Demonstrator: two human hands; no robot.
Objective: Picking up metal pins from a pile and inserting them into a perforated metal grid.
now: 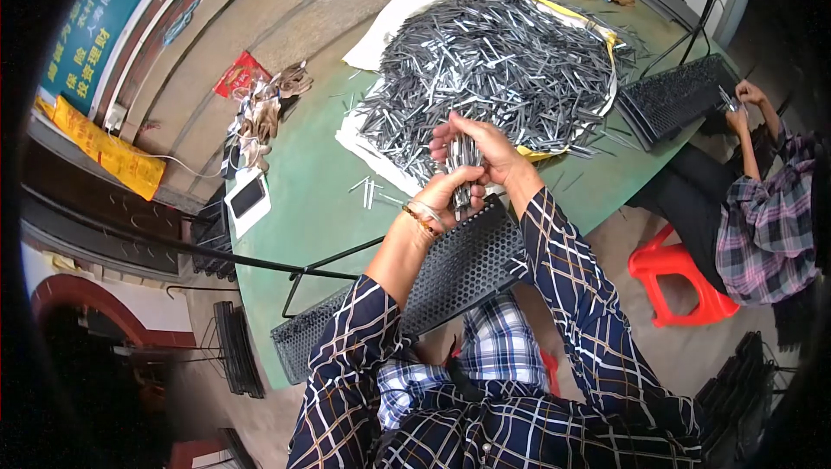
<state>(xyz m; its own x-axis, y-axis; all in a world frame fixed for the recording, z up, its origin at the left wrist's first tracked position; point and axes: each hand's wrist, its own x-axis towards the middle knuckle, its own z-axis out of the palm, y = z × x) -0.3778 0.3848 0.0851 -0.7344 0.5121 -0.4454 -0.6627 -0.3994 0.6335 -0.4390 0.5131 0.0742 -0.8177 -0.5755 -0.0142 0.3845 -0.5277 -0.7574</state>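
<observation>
A bundle of slim grey metal pieces [463, 155] stands roughly upright between my hands. My left hand [447, 190] is wrapped round its lower part, a beaded bracelet at the wrist. Around the upper part curls my right hand [495, 150], thumb along the top. Just below the hands a black perforated tray [459, 263] slants across the table's near edge, over my lap. Beyond them a large heap of the same kind of metal pieces [502, 62] lies on a white sack sheet [402, 23] with yellow edging.
The green table [299, 183] carries a dark phone [248, 198] on a white sheet, brown gloves [267, 109] and a red packet [241, 75]. At right, a co-worker's hands [746, 105] hold metal pieces by another perforated tray [675, 97]. A red stool [679, 274] stands there.
</observation>
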